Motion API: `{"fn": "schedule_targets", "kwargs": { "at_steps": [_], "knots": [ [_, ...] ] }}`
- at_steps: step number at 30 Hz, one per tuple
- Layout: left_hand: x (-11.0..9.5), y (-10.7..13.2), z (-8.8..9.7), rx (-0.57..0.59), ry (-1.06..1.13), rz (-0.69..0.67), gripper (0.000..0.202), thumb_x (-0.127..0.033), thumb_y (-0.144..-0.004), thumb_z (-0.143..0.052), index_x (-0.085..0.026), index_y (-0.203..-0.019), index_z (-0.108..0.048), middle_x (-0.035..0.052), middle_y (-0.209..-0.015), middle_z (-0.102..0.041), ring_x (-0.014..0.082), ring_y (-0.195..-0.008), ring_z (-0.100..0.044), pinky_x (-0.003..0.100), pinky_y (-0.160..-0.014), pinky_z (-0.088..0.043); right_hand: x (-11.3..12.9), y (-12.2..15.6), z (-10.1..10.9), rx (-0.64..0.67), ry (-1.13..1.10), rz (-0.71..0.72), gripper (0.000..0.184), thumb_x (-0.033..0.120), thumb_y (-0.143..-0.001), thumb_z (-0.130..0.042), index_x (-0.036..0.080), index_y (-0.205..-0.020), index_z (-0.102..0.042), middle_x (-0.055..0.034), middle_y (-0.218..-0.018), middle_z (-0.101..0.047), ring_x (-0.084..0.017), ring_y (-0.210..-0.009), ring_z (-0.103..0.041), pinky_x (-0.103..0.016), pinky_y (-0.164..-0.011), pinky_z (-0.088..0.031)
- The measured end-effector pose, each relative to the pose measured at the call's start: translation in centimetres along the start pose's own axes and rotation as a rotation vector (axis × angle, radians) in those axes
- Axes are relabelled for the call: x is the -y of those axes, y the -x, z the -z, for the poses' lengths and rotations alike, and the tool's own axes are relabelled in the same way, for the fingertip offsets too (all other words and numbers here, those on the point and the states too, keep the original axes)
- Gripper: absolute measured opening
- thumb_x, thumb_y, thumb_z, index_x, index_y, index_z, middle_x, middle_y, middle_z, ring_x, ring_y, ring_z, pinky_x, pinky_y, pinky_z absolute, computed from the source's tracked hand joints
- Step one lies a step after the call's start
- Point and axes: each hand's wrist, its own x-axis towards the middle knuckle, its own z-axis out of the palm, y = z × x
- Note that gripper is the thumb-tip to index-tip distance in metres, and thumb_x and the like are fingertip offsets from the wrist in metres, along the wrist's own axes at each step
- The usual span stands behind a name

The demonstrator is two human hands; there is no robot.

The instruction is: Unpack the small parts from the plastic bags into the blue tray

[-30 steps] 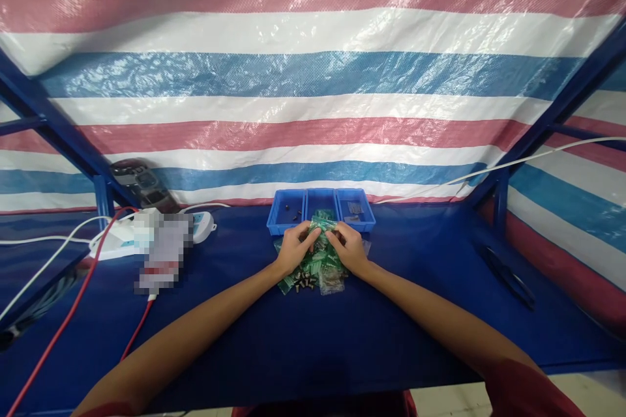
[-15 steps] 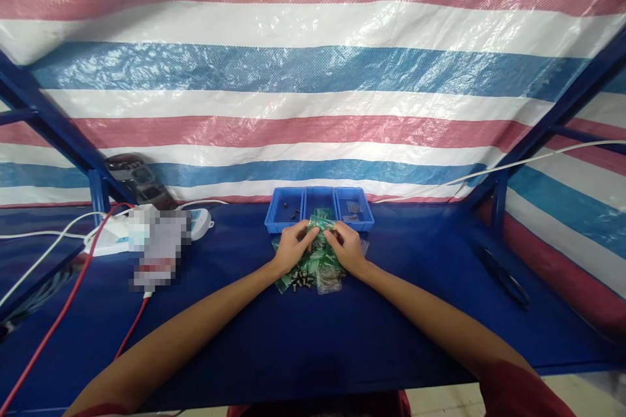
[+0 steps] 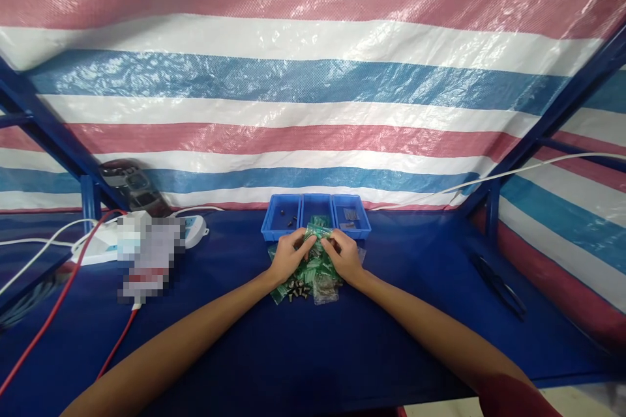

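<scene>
Both of my hands are closed on a small clear plastic bag with green in it, in front of the middle blue bin. My left hand pinches its left side and my right hand its right side. Below and between them lies a pile of green bags. Several small dark metal parts sit at the pile's near left. A clear bag of small pieces lies at the near right. What exactly the held bag contains is too small to tell.
Three joined blue bins stand behind the hands, with small parts in the left and right ones. A power strip, cables and a blurred-out object lie at left. Black tweezers-like tool rests at right. A striped sheet hangs behind.
The camera view has tilted slightly, so the scene sits a little lower and further left. Both hands stay on the bag, with hardly any visible shift over the pile.
</scene>
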Motion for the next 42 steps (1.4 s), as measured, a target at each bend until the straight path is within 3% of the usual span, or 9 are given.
{"fn": "schedule_targets", "kwargs": {
  "at_steps": [6, 26, 34, 42],
  "knots": [
    [0.23, 0.05, 0.15, -0.019, -0.038, -0.007, 0.026, -0.039, -0.089, -0.052, -0.015, -0.081, -0.06, -0.0046, -0.047, -0.048, 0.0107, -0.045, -0.046, 0.022, -0.051, -0.037, -0.16, -0.07, -0.34, -0.016, 0.005, 0.003, 0.033, 0.037, -0.092, -0.044, 0.02, -0.063, -0.041, 0.002, -0.06, -0.04, -0.013, -0.054, -0.041, -0.026, -0.052, -0.035],
    [0.2, 0.0, 0.27, -0.008, -0.03, 0.004, 0.025, -0.038, -0.089, -0.052, -0.015, -0.082, -0.061, -0.0047, -0.047, -0.048, 0.0107, -0.045, -0.046, 0.022, -0.05, -0.036, 0.04, -0.11, -0.33, -0.012, -0.006, 0.011, 0.027, 0.034, -0.092, -0.045, 0.019, -0.071, -0.053, 0.0006, -0.062, -0.045, -0.013, -0.056, -0.044, -0.026, -0.053, -0.036],
    [0.09, -0.01, 0.14, -0.018, -0.045, -0.006, 0.028, -0.039, -0.089, -0.052, -0.015, -0.077, -0.057, -0.0048, -0.047, -0.048, 0.0104, -0.046, -0.045, 0.021, -0.051, -0.036, -0.15, -0.09, -0.37, -0.019, -0.005, -0.009, 0.033, 0.038, -0.091, -0.044, 0.02, -0.063, -0.042, 0.0021, -0.06, -0.04, -0.013, -0.053, -0.041, -0.026, -0.053, -0.035],
    [-0.02, -0.06, 0.23, -0.001, -0.031, -0.016, 0.028, -0.041, -0.089, -0.051, -0.015, -0.082, -0.06, -0.0046, -0.047, -0.048, 0.011, -0.045, -0.046, 0.022, -0.05, -0.037, -0.2, -0.15, -0.25, -0.012, 0.004, 0.006, 0.033, 0.038, -0.092, -0.044, 0.02, -0.065, -0.046, 0.0014, -0.061, -0.041, -0.013, -0.054, -0.042, -0.026, -0.053, -0.036]
  ]
}}
